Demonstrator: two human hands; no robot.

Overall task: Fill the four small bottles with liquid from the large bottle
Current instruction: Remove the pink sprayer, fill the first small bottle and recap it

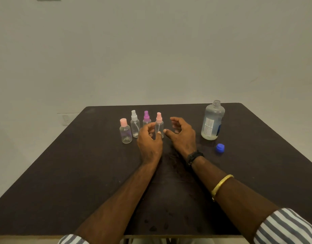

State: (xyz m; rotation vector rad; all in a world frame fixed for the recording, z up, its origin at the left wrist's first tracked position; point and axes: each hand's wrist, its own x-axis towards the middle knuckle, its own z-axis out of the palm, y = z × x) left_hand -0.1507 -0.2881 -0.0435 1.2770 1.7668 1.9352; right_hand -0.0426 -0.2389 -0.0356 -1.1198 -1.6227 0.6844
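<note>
Large bottle (212,120) uncapped; blue cap (220,148) just beside.

Both forearms stretched forward, side by side; left hand (149,140) has fingers and thumb curled as in a pinch, grip unclear; right hand (182,136) relaxed, fingers loosely curled, palm inward.

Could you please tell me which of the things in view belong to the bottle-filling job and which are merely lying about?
Job: large bottle, blue cap, pink-capped bottle, white spray bottle, purple spray bottle, pink spray bottle.
Not the job: wall plate, gold bangle, black wristband.
</note>
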